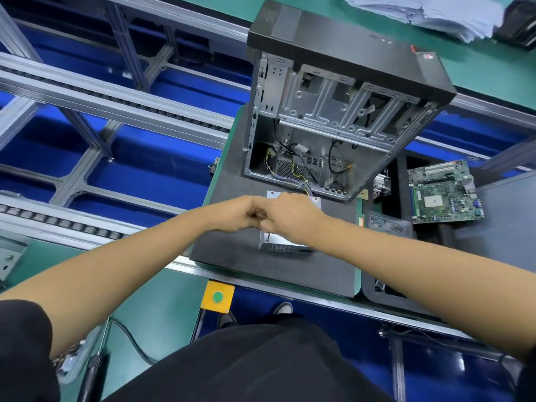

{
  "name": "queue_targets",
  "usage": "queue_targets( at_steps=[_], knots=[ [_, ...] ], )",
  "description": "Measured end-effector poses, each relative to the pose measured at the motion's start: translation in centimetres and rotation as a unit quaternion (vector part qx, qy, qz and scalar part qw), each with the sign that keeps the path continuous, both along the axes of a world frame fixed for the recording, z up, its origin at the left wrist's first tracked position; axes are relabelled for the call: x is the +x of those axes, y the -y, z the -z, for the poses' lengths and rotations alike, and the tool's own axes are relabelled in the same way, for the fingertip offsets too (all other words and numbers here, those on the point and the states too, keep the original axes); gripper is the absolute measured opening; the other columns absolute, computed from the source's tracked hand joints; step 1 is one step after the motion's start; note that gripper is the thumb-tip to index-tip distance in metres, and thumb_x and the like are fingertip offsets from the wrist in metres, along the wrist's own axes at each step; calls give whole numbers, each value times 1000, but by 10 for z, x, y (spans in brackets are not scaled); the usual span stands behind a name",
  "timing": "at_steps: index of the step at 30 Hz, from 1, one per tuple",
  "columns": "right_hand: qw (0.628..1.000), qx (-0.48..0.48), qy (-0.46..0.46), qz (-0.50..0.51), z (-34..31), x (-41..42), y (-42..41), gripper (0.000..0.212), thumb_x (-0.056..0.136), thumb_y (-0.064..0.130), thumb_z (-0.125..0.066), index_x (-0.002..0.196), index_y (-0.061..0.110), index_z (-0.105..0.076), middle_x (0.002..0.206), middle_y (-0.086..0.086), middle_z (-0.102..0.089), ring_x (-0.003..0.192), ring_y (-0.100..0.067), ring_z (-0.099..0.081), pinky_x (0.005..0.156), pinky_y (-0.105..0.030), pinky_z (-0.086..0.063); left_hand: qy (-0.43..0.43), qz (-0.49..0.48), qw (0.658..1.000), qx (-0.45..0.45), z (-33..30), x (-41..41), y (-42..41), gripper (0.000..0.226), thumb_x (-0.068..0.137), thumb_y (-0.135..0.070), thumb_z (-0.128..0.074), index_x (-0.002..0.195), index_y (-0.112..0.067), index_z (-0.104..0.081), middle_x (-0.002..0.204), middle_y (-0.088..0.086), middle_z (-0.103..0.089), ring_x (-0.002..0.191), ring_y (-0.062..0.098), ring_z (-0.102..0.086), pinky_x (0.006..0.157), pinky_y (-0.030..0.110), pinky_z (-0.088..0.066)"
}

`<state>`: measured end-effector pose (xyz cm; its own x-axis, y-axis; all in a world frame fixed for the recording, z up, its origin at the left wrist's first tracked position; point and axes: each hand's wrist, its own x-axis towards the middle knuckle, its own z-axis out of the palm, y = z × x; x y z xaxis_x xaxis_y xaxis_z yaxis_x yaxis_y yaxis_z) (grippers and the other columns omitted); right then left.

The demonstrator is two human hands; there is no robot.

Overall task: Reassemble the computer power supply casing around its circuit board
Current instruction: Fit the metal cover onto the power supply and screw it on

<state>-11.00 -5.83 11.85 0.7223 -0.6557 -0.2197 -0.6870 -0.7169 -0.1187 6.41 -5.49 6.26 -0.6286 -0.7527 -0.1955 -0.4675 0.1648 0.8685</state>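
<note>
PSU casing point(282, 245) sits on the dark mat point(232, 250) on the worktop, just in front of the open PC tower point(333, 117), wires running from tower to casing. Left hand point(237, 211) and right hand point(285, 214) meet knuckle to knuckle above it, fingers curled; what they pinch can't be made out. Motherboard point(445, 192) lies in the tray to the right.
</note>
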Motion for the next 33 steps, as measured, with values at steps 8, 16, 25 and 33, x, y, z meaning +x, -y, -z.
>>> queue_targets(
  at_steps=[8, 16, 25, 33],
  knots=[
    [996, -24, 25, 84, 15, -7, -9, 32, 86, 20, -60, 116, 24, -50, 59, 1, -37, 47, -22, -37, 44, -29, -17, 81, -116, 989, -43, 8, -11, -10, 23, 73, -32, -89, 83, -22, -71, 75, -8, -71, 70, 12, -65, 67, 35, -54],
    [985, 10, 115, 129, -12, -88, 26, 16, 76, 35, -55, 82, 29, -41, 62, 10, -52, 63, -20, -51, 51, -29, -25, 11, -47, 999, 5, -12, -84, 20, 32, 72, -29, -92, 91, -20, -68, 85, -9, -74, 80, 2, -68, 69, 16, -47],
    [957, 11, 114, 267, 15, -221, 62, 14, 78, 30, -53, 74, 29, -39, 63, 8, -53, 66, -21, -54, 55, -31, -32, 434, 56, 871, -223, 24, -223, 55, 46, 79, -60, -74, 118, -37, -68, 120, -5, -61, 122, 23, -42, 111, 38, -24],
    [940, 47, 137, 309, 47, -264, 60, 15, 76, 32, -50, 77, 28, -35, 62, 6, -55, 60, -19, -53, 51, -30, -29, 553, 104, 813, -147, 54, -280, 60, 32, 84, -27, -80, 112, -23, -67, 116, 0, -71, 114, 24, -63, 97, 36, -34]
  ],
)
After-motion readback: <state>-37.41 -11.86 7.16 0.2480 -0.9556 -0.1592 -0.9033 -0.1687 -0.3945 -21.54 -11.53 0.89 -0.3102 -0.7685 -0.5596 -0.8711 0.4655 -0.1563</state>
